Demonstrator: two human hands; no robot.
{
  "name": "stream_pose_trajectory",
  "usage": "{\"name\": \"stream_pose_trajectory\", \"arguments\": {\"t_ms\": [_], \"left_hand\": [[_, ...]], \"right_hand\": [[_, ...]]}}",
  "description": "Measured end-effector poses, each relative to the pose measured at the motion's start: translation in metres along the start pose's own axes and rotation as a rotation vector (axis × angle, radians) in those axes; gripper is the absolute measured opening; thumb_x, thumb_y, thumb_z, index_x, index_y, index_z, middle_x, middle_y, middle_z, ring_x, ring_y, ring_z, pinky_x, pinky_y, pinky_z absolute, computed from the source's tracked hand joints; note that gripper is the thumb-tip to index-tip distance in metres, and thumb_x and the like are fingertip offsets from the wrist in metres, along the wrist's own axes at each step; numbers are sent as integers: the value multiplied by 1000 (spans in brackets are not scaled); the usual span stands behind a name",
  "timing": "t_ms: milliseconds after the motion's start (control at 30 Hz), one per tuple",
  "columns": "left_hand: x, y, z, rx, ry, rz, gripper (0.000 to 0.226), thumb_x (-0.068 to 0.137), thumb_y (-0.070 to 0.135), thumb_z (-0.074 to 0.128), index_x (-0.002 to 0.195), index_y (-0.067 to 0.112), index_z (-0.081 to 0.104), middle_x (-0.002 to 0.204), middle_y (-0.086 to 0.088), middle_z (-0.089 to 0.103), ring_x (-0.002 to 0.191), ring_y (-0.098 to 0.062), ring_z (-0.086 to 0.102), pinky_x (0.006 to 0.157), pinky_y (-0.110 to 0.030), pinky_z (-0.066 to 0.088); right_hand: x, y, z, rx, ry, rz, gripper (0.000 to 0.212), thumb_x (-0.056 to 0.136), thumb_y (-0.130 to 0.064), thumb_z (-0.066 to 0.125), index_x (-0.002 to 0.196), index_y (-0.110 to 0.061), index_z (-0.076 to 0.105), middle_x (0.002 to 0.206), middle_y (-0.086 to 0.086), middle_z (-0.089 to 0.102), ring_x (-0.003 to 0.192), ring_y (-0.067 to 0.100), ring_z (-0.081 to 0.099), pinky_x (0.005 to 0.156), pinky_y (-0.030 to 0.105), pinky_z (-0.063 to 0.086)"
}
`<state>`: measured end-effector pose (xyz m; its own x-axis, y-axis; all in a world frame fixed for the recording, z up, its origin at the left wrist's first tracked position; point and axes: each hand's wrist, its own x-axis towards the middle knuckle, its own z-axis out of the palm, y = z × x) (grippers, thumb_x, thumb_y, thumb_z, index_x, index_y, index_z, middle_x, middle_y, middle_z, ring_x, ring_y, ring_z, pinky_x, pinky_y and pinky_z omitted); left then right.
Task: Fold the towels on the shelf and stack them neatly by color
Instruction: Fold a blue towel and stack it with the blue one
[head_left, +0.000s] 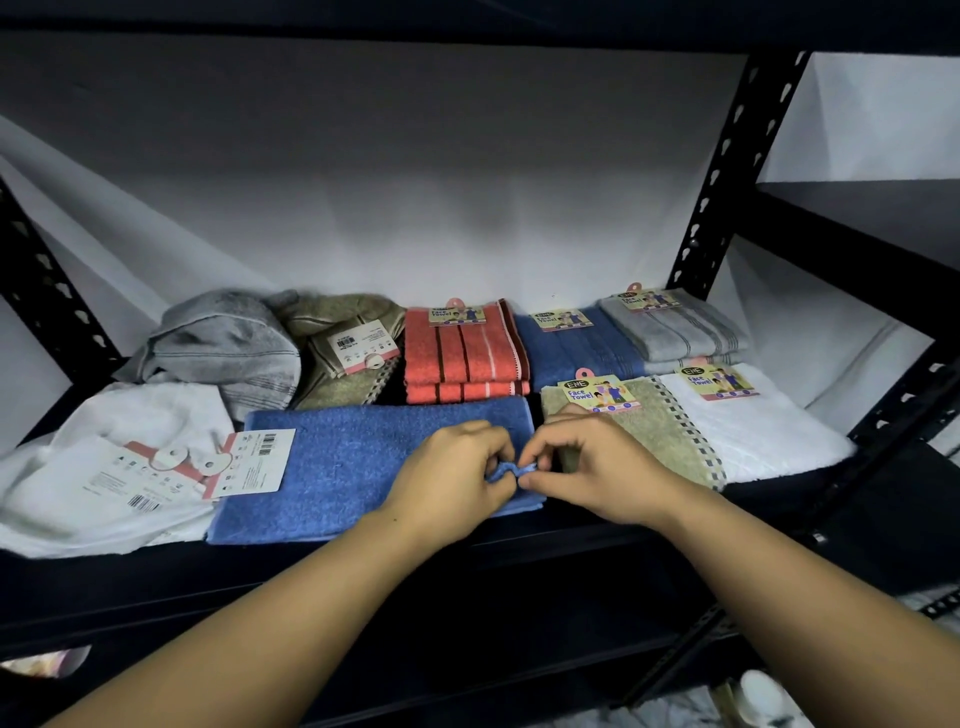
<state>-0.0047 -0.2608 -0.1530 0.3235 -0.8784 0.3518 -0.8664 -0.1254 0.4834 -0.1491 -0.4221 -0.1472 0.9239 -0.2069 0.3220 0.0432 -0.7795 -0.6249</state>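
I see left hand and right hand both pinching right edge of flat blue terry towel; two folded coral striped towels behind.

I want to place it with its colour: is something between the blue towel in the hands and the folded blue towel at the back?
Yes. The folded orange striped towels lie partly between the front blue terry towel and the folded blue towel behind.

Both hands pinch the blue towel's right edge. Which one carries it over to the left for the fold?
Probably the left hand: its arm lies over the blue towel, toward the tagged end. The right hand sits at the towel's right edge, placed to anchor it.
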Motion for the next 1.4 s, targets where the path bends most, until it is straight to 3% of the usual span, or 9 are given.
{"name": "stream_pose_trajectory", "arguments": {"t_ms": [200, 433, 700, 900, 967, 1100, 1167, 1267, 1400], "left_hand": [[-12, -15, -9, -46, -81, 91, 13, 79, 23, 74, 90, 29, 70, 83, 13, 55, 74, -4, 57, 69, -32, 53], [-23, -31, -26, 31, -93, 108, 20, 75, 35, 56, 90, 30, 68, 87, 15, 56, 73, -3, 57, 66, -34, 53], [-38, -57, -42, -4, -101, 80, 22, 83, 40, 73, 103, 35, 80, 85, 19, 59, 75, 5, 58, 68, -30, 53], [-25, -26, -35, 140, -68, 73, 42, 84, 59, 66, 120, 37, 65, 102, 16, 58, 95, -6, 62, 79, -29, 54], [-12, -13, -29, 177, -36, 55, 29, 89, 51, 66, 113, 34, 64, 102, 13, 60, 98, -14, 63, 77, -34, 55], [17, -14, -43, 37, 100, -81, 10, 86, 33, 64, 91, 26, 67, 79, 11, 67, 77, -19, 65, 69, -36, 55], [31, -17, -59, -7, 184, -140, 6, 84, 29, 65, 86, 24, 67, 72, 6, 68, 71, -20, 65, 65, -32, 52], [47, -18, -81, -3, 292, -159, 9, 87, 27, 70, 81, 22, 65, 69, 4, 66, 69, -20, 63, 61, -28, 42], [59, -24, -92, -42, 345, -135, 15, 87, 29, 72, 80, 17, 67, 66, 2, 65, 65, -20, 61, 58, -29, 40]], "right_hand": [[1, 4, -3, -157, -37, -47, 6, 83, -28, 85, 89, -27, 81, 77, -16, 66, 85, 7, 59, 77, 26, 46], [-5, 8, -5, -126, -101, 11, 7, 82, -29, 86, 85, -27, 81, 73, -19, 64, 83, 9, 61, 76, 20, 43], [-6, 9, -5, -84, -119, 50, 9, 81, -31, 88, 86, -27, 82, 77, -22, 64, 84, 9, 60, 77, 19, 40], [-2, -6, -1, 55, 45, 108, 3, 87, -21, 83, 87, -21, 80, 79, -11, 70, 74, 10, 65, 69, 22, 49], [3, -10, 1, 82, 166, 123, 6, 88, -18, 82, 93, -20, 78, 80, -7, 72, 75, 8, 67, 73, 29, 53], [10, -15, 16, 199, 395, 253, 20, 85, -17, 83, 88, -21, 64, 71, 0, 65, 63, 8, 57, 65, 31, 49], [11, -19, 28, 65, 395, 259, 21, 85, -23, 80, 80, -21, 60, 66, -6, 62, 61, 7, 55, 62, 32, 48], [20, -33, 49, -229, 259, 139, 15, 85, -36, 71, 81, -24, 63, 77, -10, 65, 81, 13, 57, 76, 38, 51], [50, -42, 76, -547, 28, 186, 48, 90, -54, 57, 121, -19, 67, 118, 3, 62, 114, 27, 53, 98, 44, 48]]}}
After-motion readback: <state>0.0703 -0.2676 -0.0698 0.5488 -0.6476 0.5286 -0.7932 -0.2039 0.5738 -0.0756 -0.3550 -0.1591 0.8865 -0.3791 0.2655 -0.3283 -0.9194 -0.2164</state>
